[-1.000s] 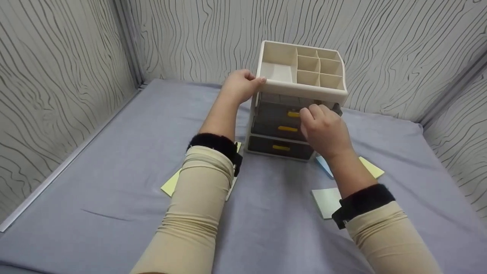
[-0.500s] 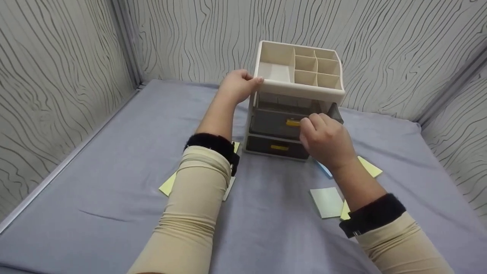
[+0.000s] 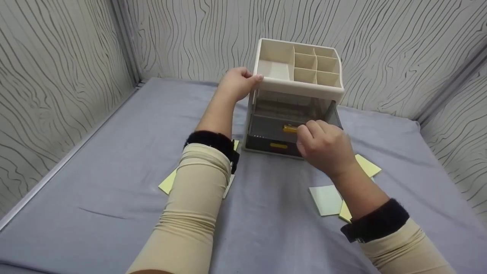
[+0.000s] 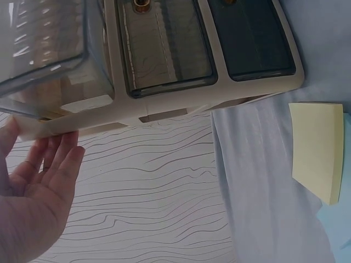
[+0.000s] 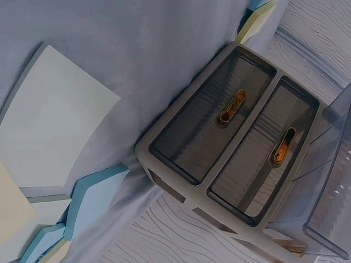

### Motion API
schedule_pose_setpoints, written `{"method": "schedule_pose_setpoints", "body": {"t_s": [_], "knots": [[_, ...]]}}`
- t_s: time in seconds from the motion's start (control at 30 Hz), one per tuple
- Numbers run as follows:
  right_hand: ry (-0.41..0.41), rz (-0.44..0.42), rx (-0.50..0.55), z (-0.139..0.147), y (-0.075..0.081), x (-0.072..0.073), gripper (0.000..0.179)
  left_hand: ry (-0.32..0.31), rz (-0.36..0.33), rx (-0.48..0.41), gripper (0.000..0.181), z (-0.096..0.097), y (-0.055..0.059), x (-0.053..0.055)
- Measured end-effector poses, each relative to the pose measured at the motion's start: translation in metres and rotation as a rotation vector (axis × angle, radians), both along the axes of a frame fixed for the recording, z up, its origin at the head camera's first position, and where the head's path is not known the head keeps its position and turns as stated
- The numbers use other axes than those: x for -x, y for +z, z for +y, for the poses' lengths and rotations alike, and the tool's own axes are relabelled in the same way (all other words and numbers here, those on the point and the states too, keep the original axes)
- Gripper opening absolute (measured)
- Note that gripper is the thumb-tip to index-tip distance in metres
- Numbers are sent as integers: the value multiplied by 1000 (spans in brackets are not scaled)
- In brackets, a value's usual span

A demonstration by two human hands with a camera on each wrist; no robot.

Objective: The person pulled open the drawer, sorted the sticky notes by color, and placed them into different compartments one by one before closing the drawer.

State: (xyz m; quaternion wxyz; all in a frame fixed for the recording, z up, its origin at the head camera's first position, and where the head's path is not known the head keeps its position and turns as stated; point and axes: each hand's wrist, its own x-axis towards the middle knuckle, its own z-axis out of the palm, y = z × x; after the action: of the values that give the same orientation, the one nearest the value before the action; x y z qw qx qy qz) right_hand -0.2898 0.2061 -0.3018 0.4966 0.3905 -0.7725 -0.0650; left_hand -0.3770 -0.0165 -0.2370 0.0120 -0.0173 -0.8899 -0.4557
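Observation:
A cream desktop organizer (image 3: 304, 86) with dark see-through drawers stands toward the back of the table. My left hand (image 3: 237, 83) grips its upper left front corner; the left wrist view has the thumb at the front and the fingers (image 4: 66, 153) against the side. The top drawer (image 3: 266, 127) is pulled far out. My right hand (image 3: 327, 146), fingers curled, holds it at its yellow handle (image 3: 290, 128), partly hidden by the hand. In the right wrist view the two lower drawers (image 5: 214, 120) are closed; no right hand shows there.
Pads of sticky notes lie on the grey-blue cloth: a pale green pad (image 3: 326, 199) and a yellow pad (image 3: 368, 164) on the right, another yellow pad (image 3: 167, 182) by the left forearm. Blue pads (image 5: 98, 197) appear in the right wrist view. A patterned wall (image 3: 201, 38) stands behind.
The right hand has drawn the top drawer outward, toward me and lower in the view, exposing more of its inside. The left hand stays on the organizer's corner.

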Motion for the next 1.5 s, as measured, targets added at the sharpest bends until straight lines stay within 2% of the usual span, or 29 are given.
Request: {"method": "schedule_pose_setpoints", "body": {"t_s": [0.3, 0.67, 0.87, 1.17, 1.33, 1.5], "knots": [[94, 87, 12, -5, 1, -4, 16, 6, -17, 3, 39, 0, 1, 1], [124, 133, 0, -7, 2, -8, 20, -5, -10, 30, 40, -1, 3, 5], [122, 130, -16, -8, 2, -10, 20, -10, -9, 22, 40, -2, 2, 4], [165, 117, 31, -3, 5, -13, 18, -15, -21, 15, 39, -3, 2, 3], [173, 104, 123, 2, 11, -15, 19, -17, -15, 21, 40, -2, 1, 2], [78, 56, 307, 21, 16, -10, 21, -23, -9, 14, 40, -2, 0, 4]]}}
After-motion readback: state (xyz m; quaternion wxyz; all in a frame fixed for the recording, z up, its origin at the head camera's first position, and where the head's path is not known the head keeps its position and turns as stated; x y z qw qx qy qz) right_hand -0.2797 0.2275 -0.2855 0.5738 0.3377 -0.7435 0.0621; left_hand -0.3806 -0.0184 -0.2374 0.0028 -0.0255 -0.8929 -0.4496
